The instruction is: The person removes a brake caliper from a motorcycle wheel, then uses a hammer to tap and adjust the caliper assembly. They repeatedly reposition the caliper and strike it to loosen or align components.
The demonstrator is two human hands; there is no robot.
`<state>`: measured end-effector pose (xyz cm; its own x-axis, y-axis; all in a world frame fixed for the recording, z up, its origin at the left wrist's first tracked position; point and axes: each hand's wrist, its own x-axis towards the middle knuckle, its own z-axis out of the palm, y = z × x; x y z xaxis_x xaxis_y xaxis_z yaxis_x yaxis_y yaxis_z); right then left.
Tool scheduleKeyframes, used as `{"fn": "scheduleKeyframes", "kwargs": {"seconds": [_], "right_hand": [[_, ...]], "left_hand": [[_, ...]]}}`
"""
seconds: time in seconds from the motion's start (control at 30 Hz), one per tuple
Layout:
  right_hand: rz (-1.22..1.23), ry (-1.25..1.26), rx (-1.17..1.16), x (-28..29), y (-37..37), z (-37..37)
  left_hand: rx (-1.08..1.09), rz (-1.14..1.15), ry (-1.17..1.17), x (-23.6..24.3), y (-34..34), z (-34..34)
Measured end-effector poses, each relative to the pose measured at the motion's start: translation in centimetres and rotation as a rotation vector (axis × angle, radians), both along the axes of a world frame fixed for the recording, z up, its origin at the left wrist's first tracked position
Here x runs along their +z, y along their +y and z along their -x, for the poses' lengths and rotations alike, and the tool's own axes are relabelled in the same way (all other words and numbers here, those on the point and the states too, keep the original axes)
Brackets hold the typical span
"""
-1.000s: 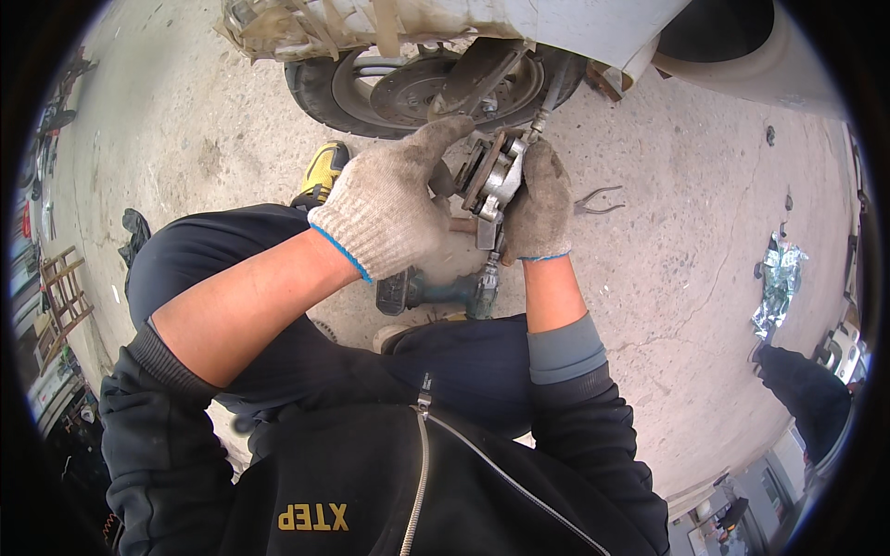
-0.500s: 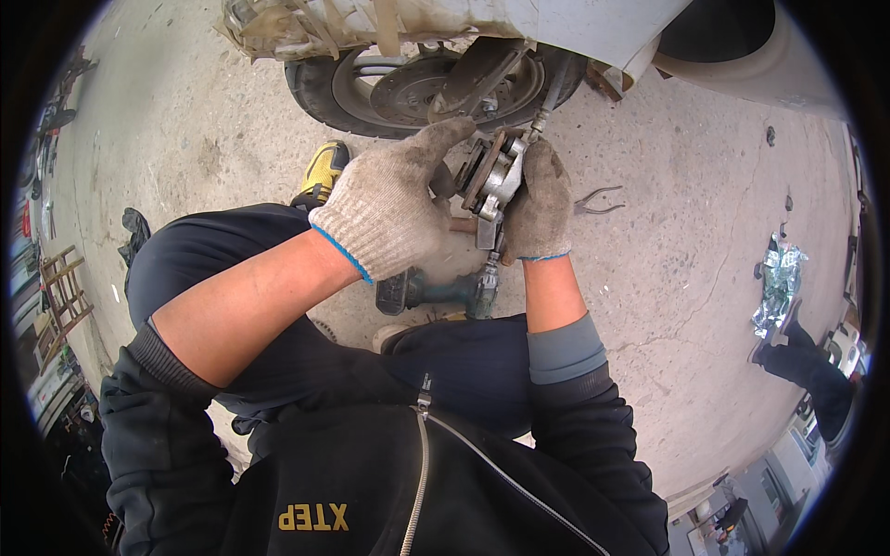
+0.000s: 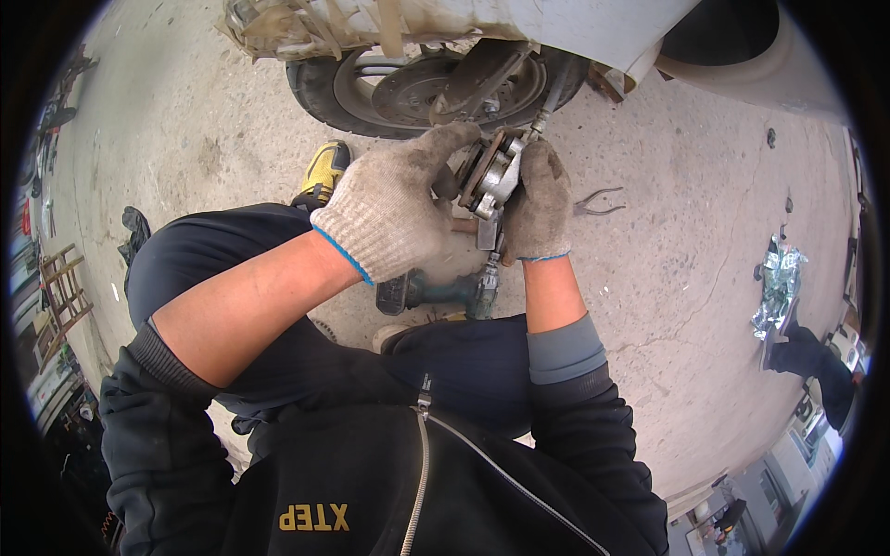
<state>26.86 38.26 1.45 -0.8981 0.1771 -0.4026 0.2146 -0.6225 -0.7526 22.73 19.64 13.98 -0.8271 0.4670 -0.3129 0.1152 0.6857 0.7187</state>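
While a toothed metal zip [image 3: 417,473] splits the soft black jacket [image 3: 352,473], a blocky teal drill [image 3: 439,292] lies beyond it on the rough, speckled concrete floor [image 3: 686,241]. Above the drill, a silvery, angular caliper [image 3: 501,176] sits between coarse knit gloves: the right hand [image 3: 540,208] grasps it, while the left hand [image 3: 389,204] has fingers at its flat plates, whether pinching I cannot tell. Slim, curved pliers [image 3: 582,207] lie to the right. Beyond, a round black-tyred wheel [image 3: 403,100] stands under a smooth white panel [image 3: 556,20].
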Motion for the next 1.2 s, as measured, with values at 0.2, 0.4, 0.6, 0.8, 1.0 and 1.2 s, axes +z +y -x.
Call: {"fn": "scheduleKeyframes", "kwargs": {"seconds": [0.2,0.4,0.6,0.8,1.0,1.2], "right_hand": [[-0.03,0.023,0.036,-0.12,0.1,0.05],[-0.04,0.019,0.034,-0.08,-0.08,0.14],[-0.063,0.024,0.062,0.25,-0.22,0.23],[-0.075,0.01,0.06,0.04,-0.34,0.44],[-0.208,0.011,0.112,-0.15,-0.05,0.54],[-0.218,-0.016,0.117,0.08,-0.09,0.55]], "left_hand": [[-0.013,-0.018,0.006,-0.24,-0.14,0.21],[-0.019,0.002,0.001,-0.27,-0.18,0.32],[-0.007,0.02,-0.033,-0.11,-0.28,0.53],[0.013,0.016,-0.033,-0.47,-0.46,0.57],[0.012,0.028,-0.01,-0.7,-0.44,0.56],[0.014,0.013,0.004,-0.82,-0.58,0.62]]}}
